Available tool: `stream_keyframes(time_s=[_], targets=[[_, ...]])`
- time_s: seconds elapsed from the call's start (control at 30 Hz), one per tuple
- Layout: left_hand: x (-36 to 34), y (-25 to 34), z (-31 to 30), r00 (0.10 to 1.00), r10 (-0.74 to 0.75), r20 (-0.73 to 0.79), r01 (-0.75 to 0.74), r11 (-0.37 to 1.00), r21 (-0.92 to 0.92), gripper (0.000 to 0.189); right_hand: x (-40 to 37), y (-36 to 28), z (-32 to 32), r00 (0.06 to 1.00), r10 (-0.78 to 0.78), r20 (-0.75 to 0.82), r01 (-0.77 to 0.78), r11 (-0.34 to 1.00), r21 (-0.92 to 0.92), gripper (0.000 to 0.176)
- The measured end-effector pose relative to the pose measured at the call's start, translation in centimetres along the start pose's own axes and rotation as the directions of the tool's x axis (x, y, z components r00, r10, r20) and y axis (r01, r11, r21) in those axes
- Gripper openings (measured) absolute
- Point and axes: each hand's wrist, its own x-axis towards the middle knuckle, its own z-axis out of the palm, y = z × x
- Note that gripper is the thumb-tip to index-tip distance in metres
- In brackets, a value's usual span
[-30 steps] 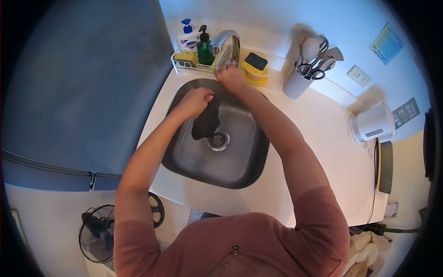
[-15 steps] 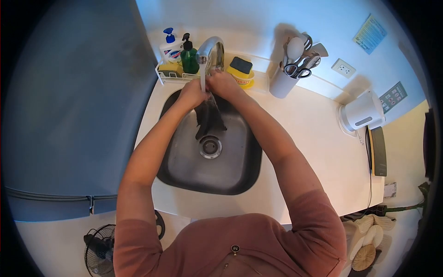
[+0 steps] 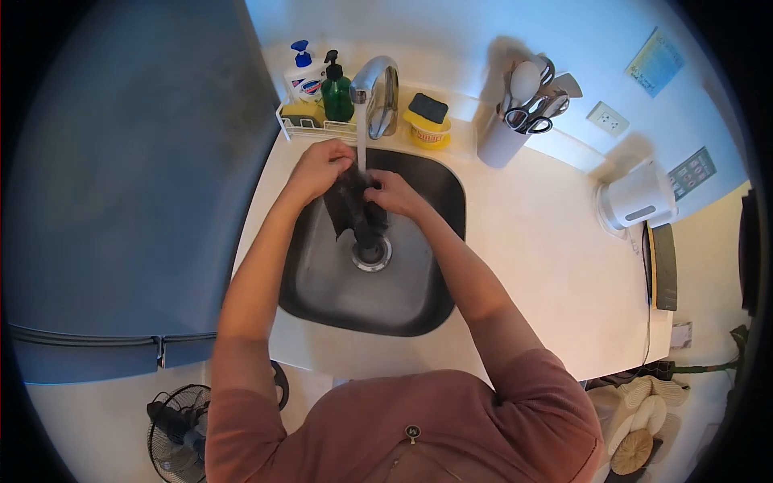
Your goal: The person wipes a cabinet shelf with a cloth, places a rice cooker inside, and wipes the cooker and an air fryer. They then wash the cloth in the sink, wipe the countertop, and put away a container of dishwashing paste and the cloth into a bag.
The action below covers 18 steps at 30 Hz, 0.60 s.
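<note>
**Two hands holding a dark cloth under a running tap**

Head camera, looking down: a person in a dusty-pink long-sleeved top is leaning over a steel sink (image 3: 419, 299) set into a white surface (image 3: 547, 241). Both bare forearms are reaching forward into the basin.

The left hand (image 3: 319, 166) is hovering at the sink's far left rim, its grip closed around the upper edge of a dark cloth (image 3: 355, 211). The right hand (image 3: 391, 194) is sitting just beside it, slightly lower, and its grip is pinching the same cloth from the other side. The cloth is hanging between the two hands, inside the basin, with its lower end trailing down to the drain (image 3: 371, 254).

A chrome tap (image 3: 378, 80) is arching over the far rim, and a thin stream of water (image 3: 361, 143) is falling from it onto the cloth between the hands.

Behind the sink, a wire rack (image 3: 312, 127) is holding a white soap bottle (image 3: 304, 74) with a blue pump and a green bottle (image 3: 336, 87). To the right of the tap, a yellow tub (image 3: 428, 129) is carrying a dark sponge on top. Further right, a white holder (image 3: 499, 143) is standing full of scissors and spoons. A white kettle (image 3: 640, 206) is sitting well apart at the right end of the surface, below a wall socket (image 3: 608, 118). A floor fan (image 3: 175, 423) is showing at the bottom left.
</note>
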Motion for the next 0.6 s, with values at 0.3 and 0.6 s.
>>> stream_keyframes(time_s=[0.3,0.6], targets=[[-2.6,-8.4,9.5,0.713,-0.51,0.48,0.53,-0.056,-0.846,0.041,-1.9,0.5,6.5,0.938,0.311,-0.154,-0.212,0.865,0.454,0.036],[-2.9,-7.3,11.0,0.716,-0.672,0.189,0.242,-0.015,-0.97,0.023,-0.4,10.0,9.0,0.811,0.575,0.107,-0.398,0.409,0.821,0.044]])
